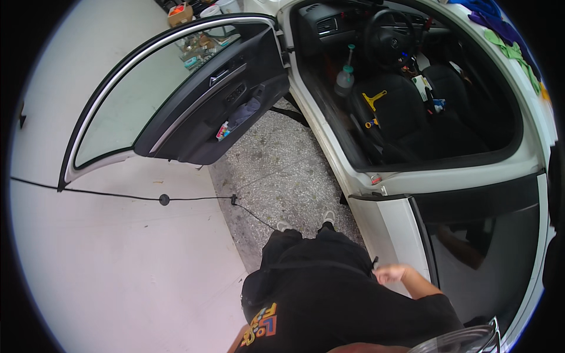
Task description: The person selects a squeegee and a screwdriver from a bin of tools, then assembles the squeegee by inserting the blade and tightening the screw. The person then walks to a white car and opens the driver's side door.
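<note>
My right hand (390, 273) is beside the white rear door (393, 226), its fingers curled in. A small dark-and-grey object (375, 263) shows at the fingertips; its kind is too small to make out. My left hand is out of sight; only a bit of my left arm (238, 338) shows at the lower edge. In front of me the white car's front door (206, 112) stands wide open. On the black front seat (397, 112) lies a yellow scraper (374, 100). A pump spray bottle (345, 79) with a teal top stands in the footwell.
A black cable (118, 195) runs along the white wall to the speckled floor (276, 170) by my feet. Blue, purple and green cloths (509, 47) lie on the car roof. A small bottle (222, 130) and a grey cloth (244, 112) sit in the door pocket.
</note>
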Tool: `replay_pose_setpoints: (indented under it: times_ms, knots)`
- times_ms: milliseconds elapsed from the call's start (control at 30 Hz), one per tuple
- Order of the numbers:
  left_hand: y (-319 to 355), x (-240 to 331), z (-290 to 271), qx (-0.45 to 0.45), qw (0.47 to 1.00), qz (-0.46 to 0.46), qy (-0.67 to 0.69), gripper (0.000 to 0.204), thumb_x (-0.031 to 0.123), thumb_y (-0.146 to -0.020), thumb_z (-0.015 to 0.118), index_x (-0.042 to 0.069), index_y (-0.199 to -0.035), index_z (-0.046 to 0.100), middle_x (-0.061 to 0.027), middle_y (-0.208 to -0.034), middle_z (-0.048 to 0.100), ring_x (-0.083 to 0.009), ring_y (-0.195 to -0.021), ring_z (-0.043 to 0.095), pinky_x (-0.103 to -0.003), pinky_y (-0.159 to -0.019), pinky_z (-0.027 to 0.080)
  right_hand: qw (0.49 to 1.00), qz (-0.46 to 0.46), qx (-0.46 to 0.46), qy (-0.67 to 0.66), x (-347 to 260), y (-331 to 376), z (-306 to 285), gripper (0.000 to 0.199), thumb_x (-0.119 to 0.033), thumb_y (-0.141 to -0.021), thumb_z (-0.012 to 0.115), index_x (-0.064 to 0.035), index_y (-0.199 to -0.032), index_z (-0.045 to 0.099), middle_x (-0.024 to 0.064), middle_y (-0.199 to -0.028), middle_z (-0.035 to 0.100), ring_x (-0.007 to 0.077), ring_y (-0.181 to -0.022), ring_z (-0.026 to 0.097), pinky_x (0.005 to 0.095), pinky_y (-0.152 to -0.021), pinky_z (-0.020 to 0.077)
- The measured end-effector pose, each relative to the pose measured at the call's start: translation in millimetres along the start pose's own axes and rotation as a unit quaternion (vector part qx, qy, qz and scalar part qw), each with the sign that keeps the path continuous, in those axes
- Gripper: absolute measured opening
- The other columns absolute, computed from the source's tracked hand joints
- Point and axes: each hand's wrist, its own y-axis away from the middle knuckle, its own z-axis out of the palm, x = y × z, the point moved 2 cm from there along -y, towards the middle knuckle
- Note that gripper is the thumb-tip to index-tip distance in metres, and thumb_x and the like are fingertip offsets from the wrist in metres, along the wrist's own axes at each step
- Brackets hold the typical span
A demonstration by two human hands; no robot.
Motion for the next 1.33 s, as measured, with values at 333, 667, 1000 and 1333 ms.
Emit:
replay_pose_setpoints:
  times_ms: [333,667,1000,1333]
  knots:
    - [-87.6,41.2,-61.3,-0.060,0.964,0.139,-0.220,0.035,0.034,-0.092,0.045,0.006,-0.105,0.063,-0.0161,-0.097,0.067,-0.0264,-0.088,0.065,-0.035,-0.075,0.051,0.912,-0.145,0.054,0.379,-262.8,-61.6,123.1,0.042,-0.040,-0.099,0.040,-0.0029,-0.100,0.059,0.0048,-0.074,0.065,0.0115,-0.059,0.061,0.0227,-0.052,0.0435]
    - [-55.0,468.8,-94.2,-0.303,0.787,0.533,-0.068,0.040,0.022,-0.078,0.070,0.004,-0.112,0.060,-0.0083,-0.094,0.065,-0.0181,-0.080,0.061,-0.032,-0.074,0.050,0.927,-0.198,0.158,0.276,-442.0,-167.8,135.6,0.035,-0.036,-0.096,0.045,-0.0058,-0.103,0.060,0.0030,-0.076,0.064,0.0086,-0.054,0.052,0.0209,-0.045,0.0371]
    - [30.8,633.8,-11.2,-0.548,0.446,0.698,-0.112,0.017,0.014,-0.086,0.064,0.001,-0.095,0.058,-0.0072,-0.077,0.052,-0.0237,-0.066,0.054,-0.033,-0.057,0.042,0.855,-0.228,0.322,0.337,-641.0,-119.4,-17.5,0.029,-0.034,-0.091,0.051,-0.0080,-0.099,0.061,0.0054,-0.078,0.065,0.0117,-0.055,0.057,0.0262,-0.045,0.0422]
    - [-24.7,837.0,-5.2,-0.167,0.550,0.816,-0.056,0.016,0.022,-0.084,0.065,0.008,-0.081,0.060,-0.0004,-0.069,0.047,-0.0163,-0.058,0.046,-0.029,-0.053,0.038,0.725,-0.509,0.173,0.430,-895.0,-23.8,52.5,0.024,-0.019,-0.096,0.044,-0.0017,-0.106,0.059,0.0047,-0.085,0.062,0.0124,-0.075,0.058,0.0268,-0.072,0.0465]
